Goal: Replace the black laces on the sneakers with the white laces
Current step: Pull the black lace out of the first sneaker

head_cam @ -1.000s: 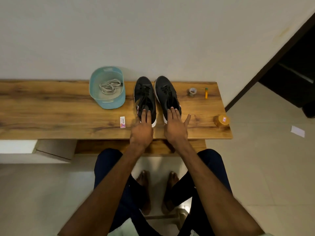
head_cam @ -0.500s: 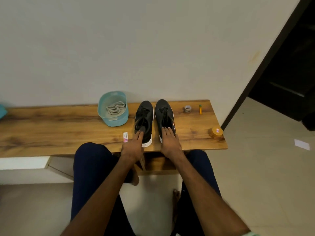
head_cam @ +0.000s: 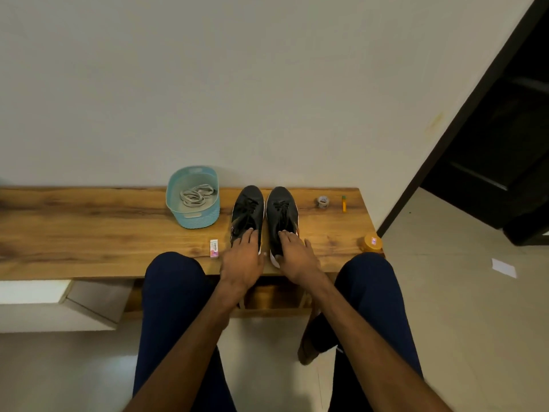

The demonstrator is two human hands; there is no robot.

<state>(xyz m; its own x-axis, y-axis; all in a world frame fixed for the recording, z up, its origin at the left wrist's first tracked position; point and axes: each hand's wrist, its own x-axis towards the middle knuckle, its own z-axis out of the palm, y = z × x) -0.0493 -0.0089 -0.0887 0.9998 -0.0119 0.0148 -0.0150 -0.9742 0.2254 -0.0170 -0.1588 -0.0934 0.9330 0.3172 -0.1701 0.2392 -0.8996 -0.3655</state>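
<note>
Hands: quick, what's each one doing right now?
Left hand: open, fingers resting on the left sneaker.
Right hand: open, fingers on the right sneaker.

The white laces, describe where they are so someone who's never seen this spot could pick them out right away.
Find the long wooden bench against the wall. Just left of the pair of black sneakers stands a light blue basket. The white laces lie coiled inside it, the only pale tangle there; the sneakers' own laces are black.
</note>
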